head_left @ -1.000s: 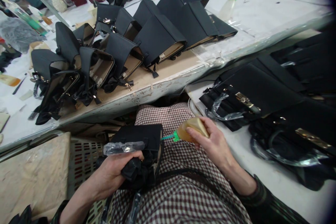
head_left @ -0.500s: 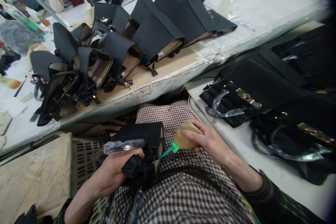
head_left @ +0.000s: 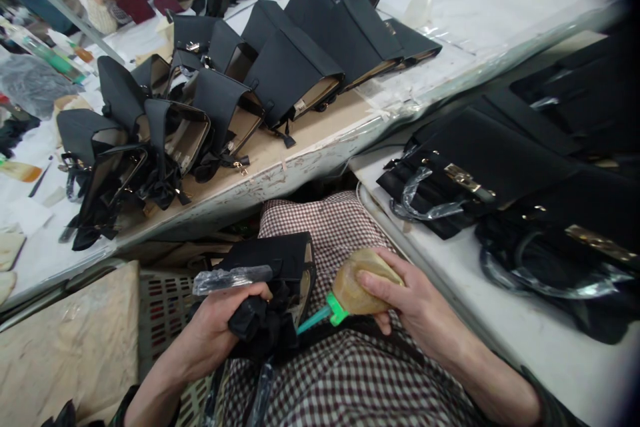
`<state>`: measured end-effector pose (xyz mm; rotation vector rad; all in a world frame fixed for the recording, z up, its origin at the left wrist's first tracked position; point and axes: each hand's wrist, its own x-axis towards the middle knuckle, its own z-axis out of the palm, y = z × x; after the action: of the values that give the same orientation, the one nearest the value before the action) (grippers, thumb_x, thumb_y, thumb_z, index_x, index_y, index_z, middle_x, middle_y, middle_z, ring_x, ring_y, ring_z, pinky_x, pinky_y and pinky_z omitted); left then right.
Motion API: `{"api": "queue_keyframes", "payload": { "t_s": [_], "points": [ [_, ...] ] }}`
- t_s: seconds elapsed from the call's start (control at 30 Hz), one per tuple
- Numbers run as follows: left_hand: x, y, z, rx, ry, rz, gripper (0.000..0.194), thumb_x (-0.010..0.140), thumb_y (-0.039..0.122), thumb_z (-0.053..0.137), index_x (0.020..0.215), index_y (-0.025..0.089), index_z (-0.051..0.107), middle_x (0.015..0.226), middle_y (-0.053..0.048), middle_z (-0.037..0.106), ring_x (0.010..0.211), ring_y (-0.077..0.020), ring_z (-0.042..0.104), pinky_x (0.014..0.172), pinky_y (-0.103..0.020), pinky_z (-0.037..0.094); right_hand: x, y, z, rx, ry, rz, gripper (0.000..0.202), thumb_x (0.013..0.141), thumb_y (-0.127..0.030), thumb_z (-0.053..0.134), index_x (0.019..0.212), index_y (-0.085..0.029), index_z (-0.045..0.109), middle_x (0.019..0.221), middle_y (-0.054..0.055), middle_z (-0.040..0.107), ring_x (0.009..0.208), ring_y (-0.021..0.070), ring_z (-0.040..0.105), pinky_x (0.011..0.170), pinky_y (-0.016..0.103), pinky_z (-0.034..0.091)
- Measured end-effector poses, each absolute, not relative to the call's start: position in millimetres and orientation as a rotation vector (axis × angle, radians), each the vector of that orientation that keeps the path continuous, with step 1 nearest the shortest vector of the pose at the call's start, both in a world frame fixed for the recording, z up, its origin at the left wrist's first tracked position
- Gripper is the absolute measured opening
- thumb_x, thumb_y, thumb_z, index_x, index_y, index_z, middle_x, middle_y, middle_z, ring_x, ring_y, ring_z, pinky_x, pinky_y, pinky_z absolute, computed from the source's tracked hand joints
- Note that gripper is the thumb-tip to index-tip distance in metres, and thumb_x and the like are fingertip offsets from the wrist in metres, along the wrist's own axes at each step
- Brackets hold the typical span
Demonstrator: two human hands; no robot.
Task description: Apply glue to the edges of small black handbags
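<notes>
A small black handbag (head_left: 270, 255) rests on my lap over a checked apron (head_left: 345, 380). My left hand (head_left: 225, 320) is closed round its edge, by a plastic-wrapped handle (head_left: 233, 279) and a bunch of black strap material. In my right hand (head_left: 395, 287) is a squeeze bottle (head_left: 365, 280) of yellowish liquid, tilted down to the left. Its green nozzle (head_left: 315, 319) points at the bag's open side edge. The tip meets the dark material there; whether it touches, I cannot tell.
Many black handbags (head_left: 295, 67) stand on the white worktable (head_left: 500, 7) ahead. Another squeeze bottle (head_left: 423, 3) stands at its back. Larger black bags (head_left: 490, 153) with wrapped handles lie on a surface at right. A plastic basket (head_left: 165, 307) and a tan board (head_left: 65, 333) are at left.
My right hand has brought the bottle down and slightly right, its nozzle tip now lower along the bag's edge. The left hand keeps its hold; the view has shifted a little.
</notes>
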<state>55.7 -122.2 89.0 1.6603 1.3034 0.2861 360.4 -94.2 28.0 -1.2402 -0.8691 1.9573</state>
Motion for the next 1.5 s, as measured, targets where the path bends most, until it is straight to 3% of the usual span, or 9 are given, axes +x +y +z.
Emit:
{"api": "queue_keyframes", "payload": {
  "t_s": [0.27, 0.5, 0.73, 0.9, 1.07, 1.13, 1.5],
  "points": [
    [54, -124, 86, 1.621, 1.286, 0.266, 0.018, 0.095, 0.008, 0.041, 0.09, 0.021, 0.052, 0.082, 0.002, 0.047, 0.077, -0.0138, 0.043, 0.069, -0.023, 0.032, 369, -84, 24, -1.55, -1.126, 1.683, 0.041, 0.083, -0.056, 0.075, 0.106, -0.025, 0.061, 0.083, 0.002, 0.065, 0.05, 0.0156, 0.055, 0.039, 0.028, 0.049],
    [53, -123, 86, 1.625, 1.279, 0.262, 0.019, 0.096, 0.008, 0.041, 0.089, 0.021, 0.052, 0.081, 0.003, 0.047, 0.075, -0.0125, 0.043, 0.069, -0.022, 0.033, 368, -97, 33, -1.321, -1.022, 1.873, 0.044, 0.085, -0.054, 0.075, 0.113, -0.023, 0.059, 0.087, 0.003, 0.063, 0.063, 0.0171, 0.056, 0.04, 0.024, 0.049],
    [52, -121, 86, 1.605, 1.29, 0.263, 0.019, 0.097, 0.01, 0.041, 0.088, 0.022, 0.053, 0.08, 0.003, 0.046, 0.075, -0.0129, 0.043, 0.068, -0.022, 0.033, 370, -85, 18, -1.496, -1.141, 1.759, 0.043, 0.087, -0.058, 0.071, 0.109, -0.023, 0.057, 0.083, 0.0, 0.062, 0.051, 0.0134, 0.053, 0.042, 0.027, 0.048],
    [50, -119, 84, 1.616, 1.303, 0.288, 0.018, 0.097, 0.012, 0.041, 0.089, 0.022, 0.054, 0.079, 0.003, 0.049, 0.074, -0.0131, 0.046, 0.068, -0.022, 0.035, 372, -76, 2, -1.656, -1.307, 1.522, 0.046, 0.086, -0.059, 0.068, 0.113, -0.023, 0.057, 0.094, 0.006, 0.066, 0.072, 0.0243, 0.064, 0.048, 0.033, 0.053],
    [52, -116, 87, 1.668, 1.308, 0.293, 0.021, 0.099, 0.015, 0.038, 0.09, 0.022, 0.056, 0.081, 0.002, 0.052, 0.076, -0.0134, 0.05, 0.071, -0.022, 0.037, 371, -78, -19, -1.65, -1.507, 1.206, 0.047, 0.086, -0.057, 0.068, 0.117, -0.023, 0.058, 0.11, 0.009, 0.07, 0.097, 0.0315, 0.068, 0.084, 0.047, 0.057],
    [53, -115, 89, 1.678, 1.318, 0.311, 0.021, 0.098, 0.014, 0.039, 0.089, 0.022, 0.057, 0.081, 0.002, 0.053, 0.076, -0.0133, 0.05, 0.072, -0.021, 0.038, 372, -81, -27, -1.619, -1.585, 1.101, 0.047, 0.088, -0.058, 0.068, 0.119, -0.024, 0.057, 0.115, 0.009, 0.07, 0.101, 0.0318, 0.068, 0.09, 0.049, 0.055],
    [59, -114, 88, 1.677, 1.304, 0.272, 0.019, 0.096, 0.01, 0.041, 0.091, 0.021, 0.056, 0.082, 0.002, 0.051, 0.077, -0.0136, 0.047, 0.071, -0.023, 0.036, 377, -85, -30, -1.425, -1.918, 0.778, 0.042, 0.096, -0.055, 0.064, 0.124, -0.027, 0.05, 0.115, 0.01, 0.068, 0.1, 0.0303, 0.069, 0.082, 0.043, 0.06]
  ]
}}
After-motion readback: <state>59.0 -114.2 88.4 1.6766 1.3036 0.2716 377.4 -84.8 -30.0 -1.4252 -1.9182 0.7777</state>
